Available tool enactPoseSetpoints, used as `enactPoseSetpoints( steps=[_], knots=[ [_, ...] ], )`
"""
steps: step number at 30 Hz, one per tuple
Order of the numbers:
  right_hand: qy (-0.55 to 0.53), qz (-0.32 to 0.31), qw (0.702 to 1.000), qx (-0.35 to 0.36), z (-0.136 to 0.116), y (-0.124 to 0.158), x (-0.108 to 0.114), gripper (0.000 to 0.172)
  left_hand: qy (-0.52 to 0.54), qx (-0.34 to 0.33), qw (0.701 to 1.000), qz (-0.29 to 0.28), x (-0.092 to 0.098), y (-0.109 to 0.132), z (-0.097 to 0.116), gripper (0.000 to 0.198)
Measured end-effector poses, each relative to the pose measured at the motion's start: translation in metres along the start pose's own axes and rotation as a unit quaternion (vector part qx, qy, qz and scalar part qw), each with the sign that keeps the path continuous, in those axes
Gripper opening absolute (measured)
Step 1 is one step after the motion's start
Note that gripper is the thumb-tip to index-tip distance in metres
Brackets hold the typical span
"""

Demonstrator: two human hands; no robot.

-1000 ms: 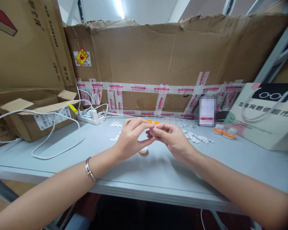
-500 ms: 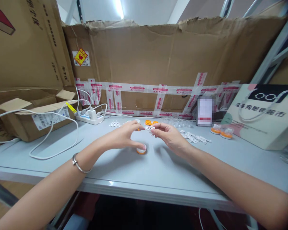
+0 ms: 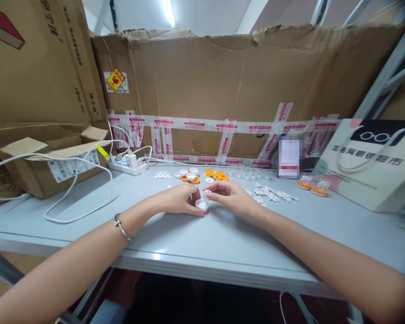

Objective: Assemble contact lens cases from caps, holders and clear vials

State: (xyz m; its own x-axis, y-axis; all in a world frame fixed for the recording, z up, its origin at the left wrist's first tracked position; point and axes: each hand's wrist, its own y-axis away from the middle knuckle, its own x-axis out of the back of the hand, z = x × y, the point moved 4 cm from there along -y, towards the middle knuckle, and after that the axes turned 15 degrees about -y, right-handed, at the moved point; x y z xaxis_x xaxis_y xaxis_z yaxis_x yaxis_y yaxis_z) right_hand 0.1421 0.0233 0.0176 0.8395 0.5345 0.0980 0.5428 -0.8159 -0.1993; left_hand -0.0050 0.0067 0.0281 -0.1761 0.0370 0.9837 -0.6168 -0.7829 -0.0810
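Thumb and fingers of my left hand (image 3: 178, 199) close around a small round white cup with an orange base (image 3: 201, 205), which stands upright on the table. Just above the cup's right rim, my right hand (image 3: 234, 197) pinches a small white plastic piece with holes (image 3: 207, 192). The piece's exact kind is too small to make out. Behind my hands lie orange rings (image 3: 219, 175) and several white round cups (image 3: 191, 177), some resting on orange parts. A spread of small white flat pieces (image 3: 273, 193) lies right of my right hand.
Small white rings (image 3: 162, 174) lie at the back left, clear plastic caps (image 3: 253, 172) at the back. A phone (image 3: 289, 157) leans upright beside two orange-based assemblies (image 3: 319, 189) and a paper bag (image 3: 367, 166). A power strip (image 3: 128, 167), white cable (image 3: 77, 220) and open carton (image 3: 47, 166) occupy the left.
My left hand has lowered and closed around the white cup with the orange base. My right hand has brought the small white piece down and slightly left, near the cup.
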Motion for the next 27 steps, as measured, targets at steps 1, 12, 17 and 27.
enactPoseSetpoints(
  steps=[1,12,17,27],
  knots=[
    [0.01,-0.008,1.0,0.002,0.0,0.0,0.0,0.02,0.006,-0.002,1.0,0.006,-0.001,-0.001,0.001,0.036],
    [0.08,-0.031,0.996,0.023,0.0,-0.001,0.0,0.017,0.029,-0.004,0.999,0.042,-0.007,-0.006,-0.002,0.038],
    [0.095,-0.026,0.995,0.019,-0.001,0.0,-0.002,0.014,0.036,-0.005,0.998,0.045,-0.008,-0.007,-0.002,0.04],
    [0.177,-0.009,0.981,0.073,-0.004,0.002,-0.004,0.01,0.041,-0.003,0.998,0.046,-0.012,-0.01,-0.004,0.042]
  ],
)
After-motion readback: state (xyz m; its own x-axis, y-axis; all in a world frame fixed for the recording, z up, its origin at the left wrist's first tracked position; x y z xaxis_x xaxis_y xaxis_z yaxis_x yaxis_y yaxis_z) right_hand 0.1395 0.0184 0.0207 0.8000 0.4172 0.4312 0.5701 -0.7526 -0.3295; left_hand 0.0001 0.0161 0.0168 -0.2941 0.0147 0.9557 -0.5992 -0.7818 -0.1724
